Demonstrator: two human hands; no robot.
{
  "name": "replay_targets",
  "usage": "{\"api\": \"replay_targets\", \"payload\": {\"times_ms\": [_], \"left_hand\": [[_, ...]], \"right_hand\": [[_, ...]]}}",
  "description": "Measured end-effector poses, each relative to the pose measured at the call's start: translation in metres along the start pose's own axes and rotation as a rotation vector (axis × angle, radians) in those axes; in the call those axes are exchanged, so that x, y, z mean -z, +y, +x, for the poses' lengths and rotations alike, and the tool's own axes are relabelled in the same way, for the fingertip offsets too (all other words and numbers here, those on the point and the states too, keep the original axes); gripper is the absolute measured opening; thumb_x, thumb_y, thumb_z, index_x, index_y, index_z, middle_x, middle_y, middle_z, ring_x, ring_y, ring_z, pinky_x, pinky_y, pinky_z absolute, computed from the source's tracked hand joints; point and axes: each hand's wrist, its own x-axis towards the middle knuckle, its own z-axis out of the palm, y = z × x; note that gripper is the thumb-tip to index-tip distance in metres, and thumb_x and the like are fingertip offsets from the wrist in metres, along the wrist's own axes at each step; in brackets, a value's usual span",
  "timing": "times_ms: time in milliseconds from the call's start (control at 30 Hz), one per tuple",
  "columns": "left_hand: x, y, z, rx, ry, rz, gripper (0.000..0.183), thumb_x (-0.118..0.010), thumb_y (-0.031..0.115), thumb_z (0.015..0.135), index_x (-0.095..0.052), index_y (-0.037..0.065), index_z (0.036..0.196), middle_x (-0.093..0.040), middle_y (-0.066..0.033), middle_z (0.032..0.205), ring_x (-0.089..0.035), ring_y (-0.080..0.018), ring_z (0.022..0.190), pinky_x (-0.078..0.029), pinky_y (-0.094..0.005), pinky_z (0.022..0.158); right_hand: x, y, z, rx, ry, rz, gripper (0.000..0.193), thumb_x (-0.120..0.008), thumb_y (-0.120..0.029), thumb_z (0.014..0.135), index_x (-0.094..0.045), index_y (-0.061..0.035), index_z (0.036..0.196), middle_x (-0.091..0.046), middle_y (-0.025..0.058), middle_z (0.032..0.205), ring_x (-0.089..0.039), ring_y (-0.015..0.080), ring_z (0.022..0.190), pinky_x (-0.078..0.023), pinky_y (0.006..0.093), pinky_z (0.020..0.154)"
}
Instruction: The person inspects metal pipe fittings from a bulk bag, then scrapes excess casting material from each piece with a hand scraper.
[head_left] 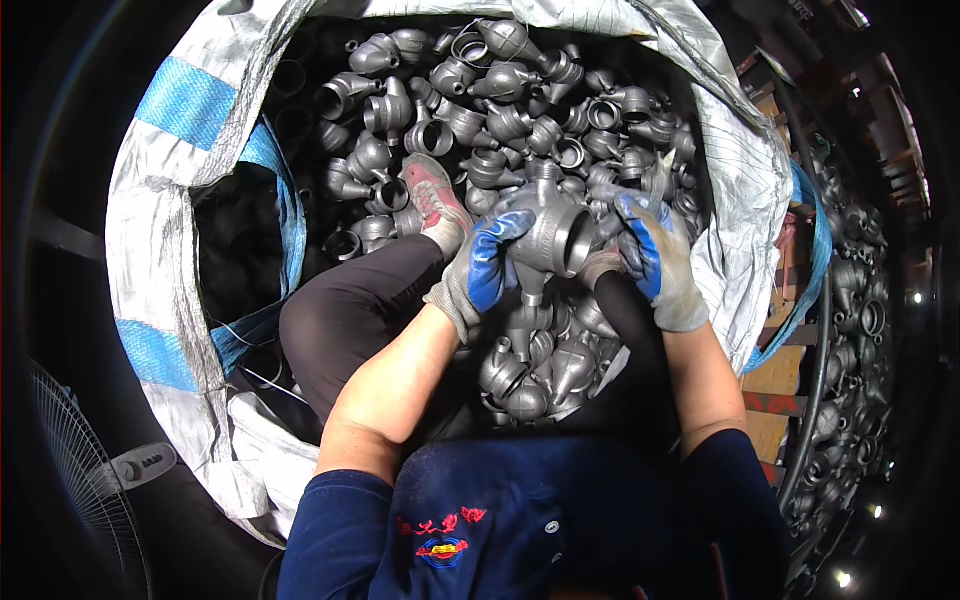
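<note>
My left hand (482, 262), in a blue-coated grey work glove, is closed around the side of a grey metal pipe-fitting casting (548, 234). The casting has a wide round opening facing right and narrower stubs at top and bottom. Just right of that opening, my right hand (655, 255), in a matching glove, has its fingers curled together. A thin pale pointed piece (662, 176) sticks up beside them; what the fingers hold is blurred. Similar castings (500, 125) lie heaped beyond my hands, and more of them (530, 380) sit between my legs.
A large white woven bulk bag (160, 235) with blue straps (290, 215) surrounds me and the heap. My shoe (432, 190) rests among the castings. A fan (85, 470) stands at lower left. More castings (850, 340) are piled beyond the bag at right, beside wooden boards (775, 375).
</note>
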Motion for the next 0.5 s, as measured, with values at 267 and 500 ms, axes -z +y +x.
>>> {"api": "replay_targets", "payload": {"times_ms": [267,500], "left_hand": [[0.018,0.002,0.014,-0.066,0.012,-0.348,0.055,-0.045,0.049,0.097,-0.053,0.004,0.129,-0.059,-0.0171,0.126,-0.061,-0.0299,0.113,-0.051,-0.0457,0.097],[0.027,0.009,0.014,-0.197,0.021,-0.317,0.048,-0.042,0.041,0.099,-0.052,0.005,0.129,-0.058,-0.0158,0.127,-0.058,-0.0293,0.115,-0.049,-0.046,0.099]], "right_hand": [[-0.019,0.061,-0.026,-0.304,-0.081,0.137,0.023,-0.06,-0.018,0.093,-0.059,-0.0002,0.109,-0.066,0.0053,0.082,-0.055,0.0065,0.056,-0.041,0.0185,0.047],[-0.047,0.058,-0.042,-0.263,-0.115,0.235,0.041,-0.063,-0.02,0.092,-0.055,0.0025,0.126,-0.063,0.0019,0.079,-0.057,0.0053,0.06,-0.044,0.0199,0.053]]}}
